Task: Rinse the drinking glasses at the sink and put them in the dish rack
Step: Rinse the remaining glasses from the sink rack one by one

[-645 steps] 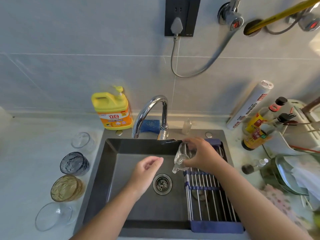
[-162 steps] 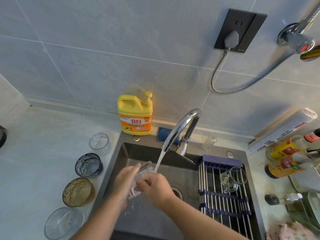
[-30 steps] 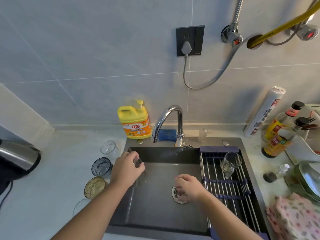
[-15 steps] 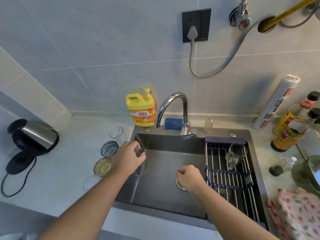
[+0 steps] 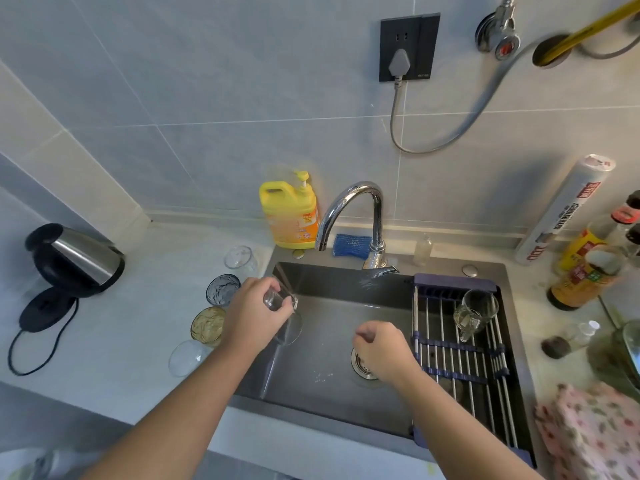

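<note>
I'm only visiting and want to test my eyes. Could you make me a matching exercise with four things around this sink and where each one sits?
Things:
1. glass mug
2. amber glass
3. blue sponge
4. kettle

Places:
A. by the faucet's base
B. at the far left of the counter
C. on the dish rack
D. in the row of glasses right beside the sink

Pairs: 1-C, 2-D, 3-A, 4-B.

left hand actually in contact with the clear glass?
Touching. The head view shows the left hand gripping the clear glass, fingers curled round it, over the sink.
</note>
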